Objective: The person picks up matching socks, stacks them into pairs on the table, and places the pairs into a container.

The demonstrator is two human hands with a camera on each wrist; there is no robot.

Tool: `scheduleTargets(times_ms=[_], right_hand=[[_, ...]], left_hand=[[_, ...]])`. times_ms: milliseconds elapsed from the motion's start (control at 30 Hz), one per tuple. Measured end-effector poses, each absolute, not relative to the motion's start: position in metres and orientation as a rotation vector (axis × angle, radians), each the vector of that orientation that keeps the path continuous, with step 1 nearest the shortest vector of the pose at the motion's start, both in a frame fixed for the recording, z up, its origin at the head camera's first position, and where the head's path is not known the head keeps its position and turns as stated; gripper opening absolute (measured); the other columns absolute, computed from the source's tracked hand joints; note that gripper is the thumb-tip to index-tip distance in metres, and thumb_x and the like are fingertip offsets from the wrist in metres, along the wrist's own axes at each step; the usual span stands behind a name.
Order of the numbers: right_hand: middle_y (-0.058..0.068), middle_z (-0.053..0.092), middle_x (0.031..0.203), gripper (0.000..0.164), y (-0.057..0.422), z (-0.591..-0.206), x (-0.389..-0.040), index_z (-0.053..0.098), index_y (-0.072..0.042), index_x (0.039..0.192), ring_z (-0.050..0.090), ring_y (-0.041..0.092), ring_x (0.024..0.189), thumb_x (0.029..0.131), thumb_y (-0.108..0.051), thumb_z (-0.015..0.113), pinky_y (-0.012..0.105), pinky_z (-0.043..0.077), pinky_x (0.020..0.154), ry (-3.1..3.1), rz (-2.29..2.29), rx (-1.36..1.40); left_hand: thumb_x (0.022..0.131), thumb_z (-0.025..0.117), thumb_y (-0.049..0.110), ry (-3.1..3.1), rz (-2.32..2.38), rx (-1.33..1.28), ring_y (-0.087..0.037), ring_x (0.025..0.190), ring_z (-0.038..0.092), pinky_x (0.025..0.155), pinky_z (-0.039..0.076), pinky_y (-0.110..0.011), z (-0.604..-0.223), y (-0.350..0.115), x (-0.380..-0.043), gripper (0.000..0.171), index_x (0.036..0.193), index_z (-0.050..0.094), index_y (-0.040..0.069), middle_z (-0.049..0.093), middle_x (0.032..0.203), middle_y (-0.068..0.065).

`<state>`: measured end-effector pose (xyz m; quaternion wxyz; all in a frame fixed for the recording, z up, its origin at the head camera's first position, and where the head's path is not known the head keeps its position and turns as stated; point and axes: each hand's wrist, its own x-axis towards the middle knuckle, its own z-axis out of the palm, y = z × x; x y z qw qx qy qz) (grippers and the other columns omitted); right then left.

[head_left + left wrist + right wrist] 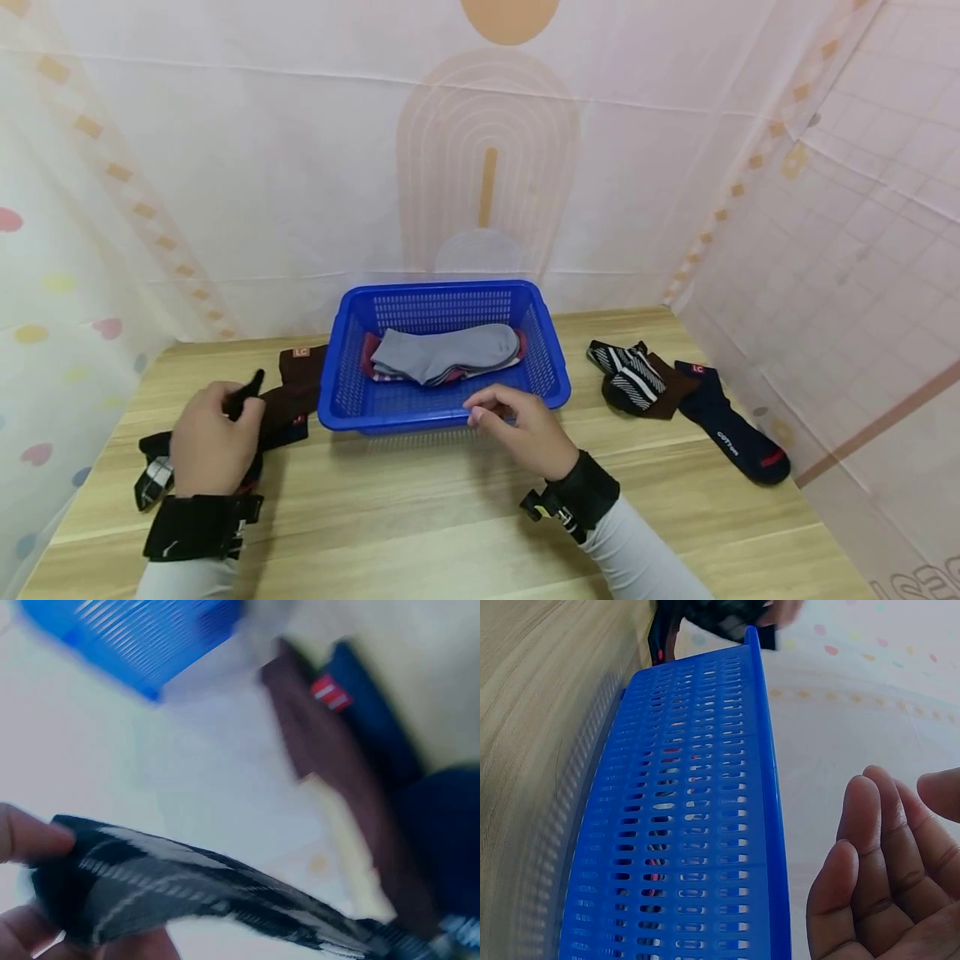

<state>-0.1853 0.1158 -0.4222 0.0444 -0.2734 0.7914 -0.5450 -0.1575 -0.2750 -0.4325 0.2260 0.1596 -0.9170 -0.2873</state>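
Observation:
My left hand (213, 442) pinches one end of a black sock with grey and white patterning (172, 881), raised over the left side of the table. Its length runs down toward the socks lying there. Beneath and beside that hand lie a brown sock (300, 379), a navy sock (382, 712) with a red tag, and a black-and-white piece (155, 475). Nothing is held by my right hand (525, 429); its fingers are loosely bent at the front rim of the blue basket (442, 421). Inside the basket, grey socks (450, 350) lie on top of red and patterned ones.
On the right of the wooden table (405, 533) lie a black-and-white striped sock (633, 379), a brown sock (670, 392) and a navy sock (731, 437), overlapping. A printed cloth (300, 183) hangs behind the table and along its sides.

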Motion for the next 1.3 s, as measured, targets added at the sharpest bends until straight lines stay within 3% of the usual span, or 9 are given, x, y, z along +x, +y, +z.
scheduleTargets(times_ms=[133,233,300,400,533,633,867,1033,1300], right_hand=[[0.007,0.072,0.098,0.018,0.116,-0.421,-0.185,0.070,-0.010,0.114,0.068,0.024,0.086,0.103,-0.019,0.059,0.025,0.055,0.073,2.417,-1.666,-0.831],[0.012,0.072,0.098,0.019,0.116,-0.421,-0.185,0.070,-0.009,0.115,0.066,0.017,0.084,0.103,-0.020,0.060,0.025,0.054,0.073,2.422,-1.663,-0.834],[0.013,0.072,0.098,0.020,0.115,-0.421,-0.184,0.070,-0.007,0.115,0.065,0.013,0.082,0.103,-0.020,0.060,0.024,0.053,0.072,2.423,-1.660,-0.840],[0.009,0.072,0.097,0.022,0.114,-0.419,-0.183,0.070,-0.007,0.115,0.066,0.018,0.083,0.103,-0.021,0.061,0.024,0.053,0.072,2.421,-1.663,-0.842],[0.004,0.072,0.097,0.022,0.113,-0.417,-0.180,0.070,-0.007,0.115,0.067,0.026,0.087,0.103,-0.021,0.060,0.025,0.054,0.073,2.399,-1.681,-0.840],[0.004,0.072,0.099,0.020,0.112,-0.417,-0.179,0.071,-0.010,0.115,0.067,0.023,0.088,0.103,-0.021,0.060,0.025,0.054,0.075,2.384,-1.690,-0.840],[0.003,0.072,0.099,0.019,0.105,-0.410,-0.173,0.071,-0.012,0.115,0.064,0.014,0.086,0.101,-0.023,0.064,0.025,0.053,0.074,2.403,-1.688,-0.909],[0.001,0.071,0.110,0.021,0.093,-0.397,-0.164,0.069,-0.012,0.119,0.064,0.010,0.096,0.100,-0.021,0.065,0.028,0.055,0.084,2.419,-1.684,-1.048],[0.006,0.060,0.137,0.047,0.064,-0.371,-0.145,0.053,-0.013,0.142,0.059,0.018,0.119,0.097,-0.013,0.068,0.028,0.051,0.098,2.346,-1.650,-1.440]], left_hand=[[0.094,0.056,0.018,-2.321,-0.816,0.486,-0.043,0.104,0.060,0.077,0.043,-0.038,-0.405,-0.276,-0.144,0.033,0.117,0.066,-0.004,0.066,0.116,-0.027],[0.096,0.058,0.021,-2.216,-0.834,0.498,-0.011,0.089,0.060,0.070,0.033,-0.019,-0.388,-0.275,-0.133,0.033,0.117,0.068,-0.002,0.067,0.113,-0.022],[0.097,0.058,0.023,-2.189,-0.848,0.509,0.009,0.083,0.049,0.069,0.031,-0.011,-0.379,-0.273,-0.126,0.034,0.120,0.069,0.001,0.067,0.113,-0.018],[0.098,0.060,0.025,-2.152,-0.852,0.512,0.022,0.078,0.036,0.071,0.030,-0.005,-0.369,-0.269,-0.118,0.034,0.122,0.070,0.003,0.064,0.104,-0.005],[0.097,0.064,0.024,-2.108,-0.853,0.462,0.024,0.082,0.039,0.075,0.032,-0.002,-0.357,-0.265,-0.107,0.032,0.120,0.072,0.003,0.051,0.095,0.028],[0.097,0.065,0.025,-2.109,-0.860,0.420,0.024,0.087,0.041,0.078,0.032,-0.002,-0.345,-0.260,-0.099,0.033,0.122,0.071,0.004,0.043,0.094,0.040],[0.097,0.067,0.021,-2.138,-0.902,0.308,0.020,0.091,0.046,0.083,0.036,-0.003,-0.314,-0.242,-0.085,0.030,0.123,0.071,0.007,0.047,0.098,0.037],[0.094,0.072,0.016,-2.183,-0.952,0.178,0.014,0.090,0.054,0.078,0.041,-0.002,-0.297,-0.223,-0.079,0.025,0.118,0.074,0.011,0.057,0.102,0.031],[0.087,0.078,0.005,-2.275,-0.950,-0.219,0.007,0.079,0.053,0.068,0.041,-0.007,-0.301,-0.179,-0.067,0.026,0.110,0.076,0.016,0.068,0.103,0.013]])
